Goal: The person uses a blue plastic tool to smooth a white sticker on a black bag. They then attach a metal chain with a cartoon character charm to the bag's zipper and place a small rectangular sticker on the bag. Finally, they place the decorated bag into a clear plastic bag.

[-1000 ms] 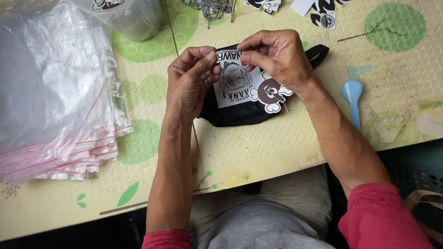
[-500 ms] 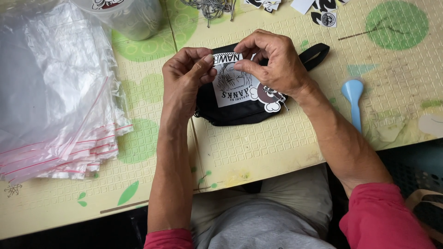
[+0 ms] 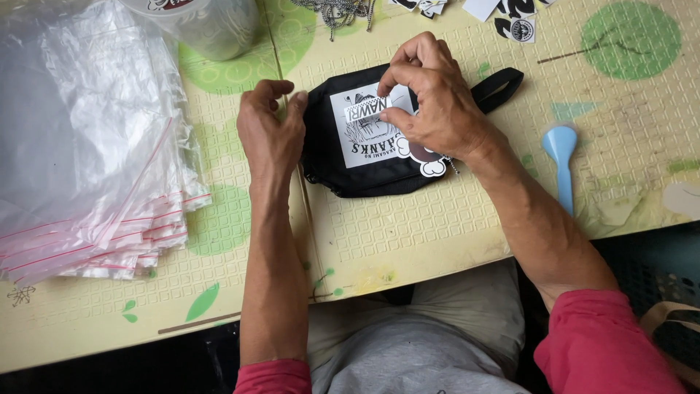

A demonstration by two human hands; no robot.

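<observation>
Head view: black pouch (image 3: pixel 332 157), white-patched, lies flat; right hand (image 3: pixel 437 102) pinches sticker (image 3: pixel 368 109), left (image 3: pixel 271 131) curled empty.

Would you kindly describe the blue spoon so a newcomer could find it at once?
Start at the yellow-green mat and find the black pouch between the hands. Right of the right hand lies the blue spoon, the only plain light-blue plastic thing there.

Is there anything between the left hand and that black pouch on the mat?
Nothing visible. The left hand sits at the left edge of the black pouch, fingertips touching or nearly touching it. The right hand holds a small printed strip above the pouch.
</observation>
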